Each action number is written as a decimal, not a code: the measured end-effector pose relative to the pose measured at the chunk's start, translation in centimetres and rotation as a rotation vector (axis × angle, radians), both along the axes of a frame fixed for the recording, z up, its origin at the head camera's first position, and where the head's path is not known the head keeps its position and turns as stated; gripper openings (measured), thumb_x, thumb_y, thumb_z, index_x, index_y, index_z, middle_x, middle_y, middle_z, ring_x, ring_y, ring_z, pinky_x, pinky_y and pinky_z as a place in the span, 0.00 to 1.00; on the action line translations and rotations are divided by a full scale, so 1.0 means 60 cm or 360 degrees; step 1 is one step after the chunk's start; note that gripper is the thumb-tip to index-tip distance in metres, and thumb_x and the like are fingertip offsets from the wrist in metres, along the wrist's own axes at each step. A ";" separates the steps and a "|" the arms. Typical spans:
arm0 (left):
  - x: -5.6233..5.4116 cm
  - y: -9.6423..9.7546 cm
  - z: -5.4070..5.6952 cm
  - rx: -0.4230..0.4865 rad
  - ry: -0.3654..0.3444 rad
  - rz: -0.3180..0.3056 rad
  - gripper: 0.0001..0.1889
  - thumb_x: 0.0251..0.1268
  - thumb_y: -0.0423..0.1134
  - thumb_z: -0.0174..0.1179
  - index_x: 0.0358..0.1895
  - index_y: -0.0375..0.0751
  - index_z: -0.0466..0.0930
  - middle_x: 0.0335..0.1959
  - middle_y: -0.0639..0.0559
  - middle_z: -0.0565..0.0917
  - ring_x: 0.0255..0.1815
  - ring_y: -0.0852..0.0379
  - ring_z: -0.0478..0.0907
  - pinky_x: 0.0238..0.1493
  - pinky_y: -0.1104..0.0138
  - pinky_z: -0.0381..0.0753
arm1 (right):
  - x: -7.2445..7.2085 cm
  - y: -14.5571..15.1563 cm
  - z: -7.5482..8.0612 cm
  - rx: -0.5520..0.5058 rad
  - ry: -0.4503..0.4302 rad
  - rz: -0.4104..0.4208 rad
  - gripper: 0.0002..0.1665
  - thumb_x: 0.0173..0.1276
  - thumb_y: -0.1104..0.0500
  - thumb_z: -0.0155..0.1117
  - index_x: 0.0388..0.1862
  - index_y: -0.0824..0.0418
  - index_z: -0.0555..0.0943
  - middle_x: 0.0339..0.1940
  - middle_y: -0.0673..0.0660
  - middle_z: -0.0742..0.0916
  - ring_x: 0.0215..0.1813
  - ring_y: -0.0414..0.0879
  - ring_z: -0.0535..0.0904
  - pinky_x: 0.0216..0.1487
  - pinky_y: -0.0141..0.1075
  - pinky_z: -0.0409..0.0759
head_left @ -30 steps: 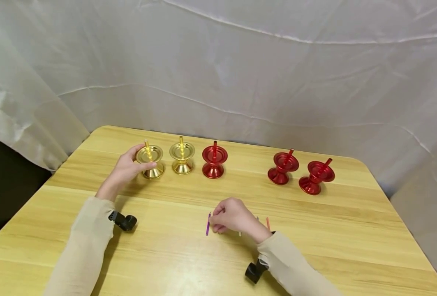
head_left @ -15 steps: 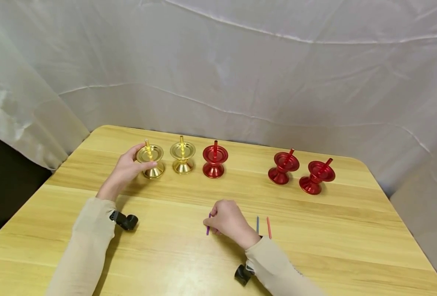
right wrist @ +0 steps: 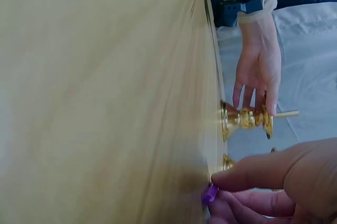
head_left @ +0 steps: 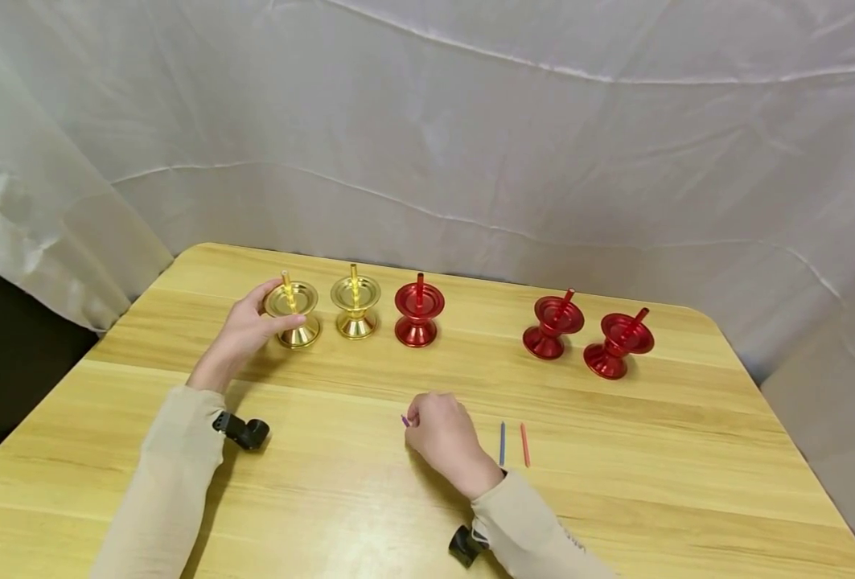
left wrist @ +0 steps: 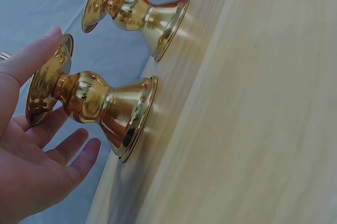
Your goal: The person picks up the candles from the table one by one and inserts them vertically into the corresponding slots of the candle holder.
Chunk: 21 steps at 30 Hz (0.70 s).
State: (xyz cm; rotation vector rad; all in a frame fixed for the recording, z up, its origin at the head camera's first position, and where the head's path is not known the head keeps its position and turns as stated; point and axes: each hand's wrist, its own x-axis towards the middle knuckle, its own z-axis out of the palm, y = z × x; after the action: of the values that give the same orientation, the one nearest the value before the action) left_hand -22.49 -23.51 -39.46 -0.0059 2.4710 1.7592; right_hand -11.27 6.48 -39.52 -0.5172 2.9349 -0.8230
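At the left of the row, my left hand [head_left: 244, 328] holds the dish of a gold candle holder [left wrist: 87, 98], thumb on its rim and fingers behind. The holder stands upright on the table, with a tube rising from its dish. Near the middle of the table, my right hand [head_left: 445, 438] pinches a thin purple candle [right wrist: 209, 193] between thumb and fingers. Only one end of the candle shows; the hand hides the rest. Right of this hand lie a thin blue candle [head_left: 503, 443] and a thin coral candle [head_left: 525, 445], side by side.
Beside the held holder stands a second gold candle holder [head_left: 355, 304], then a red candle holder [head_left: 419, 310]. Two more, one red holder [head_left: 553, 323] and another red holder [head_left: 618, 344], stand farther right. A pale curtain [head_left: 427, 161] hangs behind the wooden table [head_left: 311, 498].
My right hand has moved left onto the purple candle and taken it between thumb and fingers; its end has turned. The blue and coral candles are now uncovered. My left hand has stayed put.
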 end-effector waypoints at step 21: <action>-0.001 -0.002 -0.009 0.0050 0.0024 0.0020 0.48 0.59 0.38 0.69 0.77 0.41 0.46 0.72 0.37 0.59 0.71 0.42 0.56 0.71 0.50 0.52 | -0.039 0.038 0.022 -0.0496 -0.0482 0.0060 0.08 0.66 0.68 0.62 0.40 0.69 0.85 0.18 0.55 0.81 0.16 0.44 0.75 0.20 0.33 0.74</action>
State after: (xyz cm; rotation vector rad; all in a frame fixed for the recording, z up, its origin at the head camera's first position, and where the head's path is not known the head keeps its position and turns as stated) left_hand -22.56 -23.61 -40.01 -0.0060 2.4587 1.8099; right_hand -13.62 8.76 -38.17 -0.4174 2.5293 -1.2413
